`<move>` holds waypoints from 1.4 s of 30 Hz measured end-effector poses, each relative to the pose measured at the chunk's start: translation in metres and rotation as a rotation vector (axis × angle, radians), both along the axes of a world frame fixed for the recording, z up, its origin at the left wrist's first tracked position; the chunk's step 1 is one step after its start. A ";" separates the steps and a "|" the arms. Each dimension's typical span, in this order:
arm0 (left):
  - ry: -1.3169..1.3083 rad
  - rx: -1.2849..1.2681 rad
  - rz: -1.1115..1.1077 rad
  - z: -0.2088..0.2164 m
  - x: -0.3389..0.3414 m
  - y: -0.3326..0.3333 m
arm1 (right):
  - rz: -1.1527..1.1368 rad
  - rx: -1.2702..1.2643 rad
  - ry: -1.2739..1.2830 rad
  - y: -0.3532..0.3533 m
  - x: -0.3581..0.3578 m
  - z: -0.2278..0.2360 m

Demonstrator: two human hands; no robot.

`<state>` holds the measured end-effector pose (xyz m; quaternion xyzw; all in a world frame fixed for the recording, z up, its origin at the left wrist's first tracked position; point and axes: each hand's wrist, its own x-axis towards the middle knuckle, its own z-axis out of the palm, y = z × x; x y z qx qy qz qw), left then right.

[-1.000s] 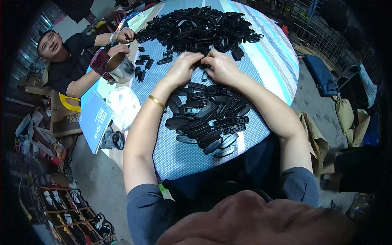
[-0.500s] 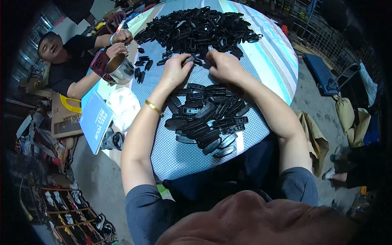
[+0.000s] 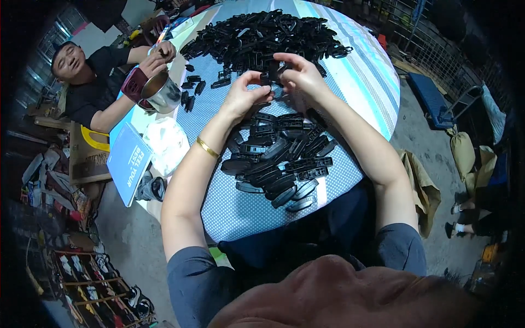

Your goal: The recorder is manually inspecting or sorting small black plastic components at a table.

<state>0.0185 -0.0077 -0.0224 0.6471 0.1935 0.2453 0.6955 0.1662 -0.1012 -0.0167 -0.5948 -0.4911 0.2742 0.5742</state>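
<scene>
Between the two piles on the table, my left hand (image 3: 249,95) pinches a small black plastic part (image 3: 266,79) between thumb and fingers. Close beside it on the right is my right hand (image 3: 302,77), its index finger stretched forward and the other fingers curled in. Something dark shows at those curled fingers, too small to make out. Beyond my hands rises a large heap of black plastic parts (image 3: 268,35). Nearer to me, below my wrists, lies a smaller pile of longish black parts (image 3: 281,158).
A co-worker's hands (image 3: 158,60) are at the table's left side, by a shiny metal mug (image 3: 162,93). Several loose black parts (image 3: 190,87) lie near the mug. Closer in are a white plastic bag (image 3: 165,143) and a blue box (image 3: 128,164). A blue platform trolley (image 3: 429,101) stands at right.
My hands have drawn slightly apart and the fingers have opened out around the part. My right index finger now points forward. The co-worker's hands have shifted a little.
</scene>
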 end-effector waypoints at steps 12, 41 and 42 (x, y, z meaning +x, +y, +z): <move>-0.011 0.251 0.149 -0.009 0.002 0.015 | 0.144 -0.125 0.537 0.004 -0.001 -0.006; -0.148 0.197 0.040 0.018 -0.007 0.006 | 0.076 -0.011 -0.333 0.001 -0.011 -0.009; -0.149 0.197 0.040 0.021 -0.008 0.011 | 0.076 -0.012 -0.334 0.003 -0.008 -0.012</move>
